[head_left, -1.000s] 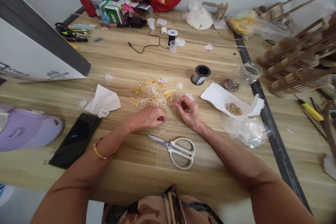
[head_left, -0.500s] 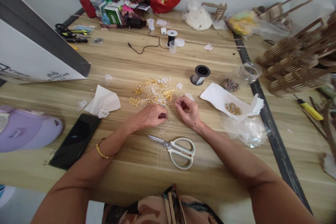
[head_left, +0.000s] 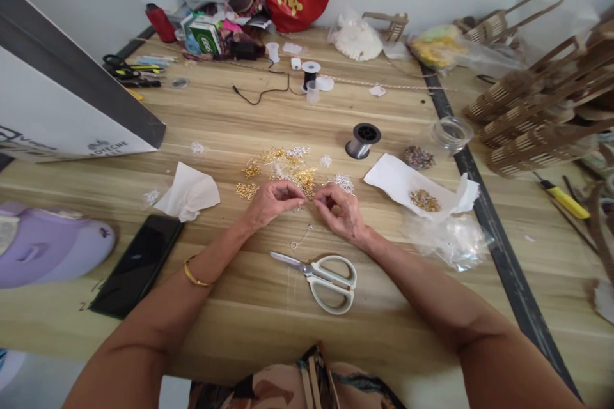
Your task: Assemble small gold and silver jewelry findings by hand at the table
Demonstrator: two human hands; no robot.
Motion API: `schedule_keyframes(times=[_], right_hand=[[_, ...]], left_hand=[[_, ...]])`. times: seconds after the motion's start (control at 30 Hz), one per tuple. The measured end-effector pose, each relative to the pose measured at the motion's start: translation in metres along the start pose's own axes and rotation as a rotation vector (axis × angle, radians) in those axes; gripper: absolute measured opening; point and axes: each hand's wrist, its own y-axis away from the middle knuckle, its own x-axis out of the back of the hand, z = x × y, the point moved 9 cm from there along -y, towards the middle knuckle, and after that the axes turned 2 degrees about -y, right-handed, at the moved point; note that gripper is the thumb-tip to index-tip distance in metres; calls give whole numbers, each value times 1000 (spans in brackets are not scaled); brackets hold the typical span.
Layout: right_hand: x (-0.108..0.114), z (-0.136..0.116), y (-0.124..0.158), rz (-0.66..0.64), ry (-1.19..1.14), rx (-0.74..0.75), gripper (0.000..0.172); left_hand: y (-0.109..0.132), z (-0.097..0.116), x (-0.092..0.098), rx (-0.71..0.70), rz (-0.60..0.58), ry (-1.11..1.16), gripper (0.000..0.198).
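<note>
My left hand point(head_left: 277, 201) and my right hand point(head_left: 339, 208) meet fingertip to fingertip over the wooden table, each in a pinch. Whatever lies between the fingers is too small to make out. Just beyond them spreads a pile of gold and silver jewellery findings point(head_left: 283, 163), its near part hidden by the hands. A short silver chain point(head_left: 302, 237) with a ring at one end lies below the fingertips. Nearer to me rest scissors point(head_left: 316, 275) with pale handles, their blades slightly apart.
A wire spool point(head_left: 363, 140) stands beyond my right hand. To the right are white paper point(head_left: 391, 172) with gold pieces, a plastic bag point(head_left: 451, 239) and a clear jar point(head_left: 451, 134). A phone point(head_left: 139, 265) and crumpled tissue point(head_left: 189, 192) lie left. A large box point(head_left: 71, 96) stands far left.
My left hand has lifted and turned, bringing its pinched fingertips up to those of my right hand. The right hand has stayed nearly in place. Chain and scissors lie as before.
</note>
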Motion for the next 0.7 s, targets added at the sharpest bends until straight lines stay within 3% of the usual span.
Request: schedule_keyframes(times=[0.7], right_hand=[[-1, 5, 0, -11, -30, -35, 8]], left_hand=[[3, 4, -1, -51, 39, -18, 18]])
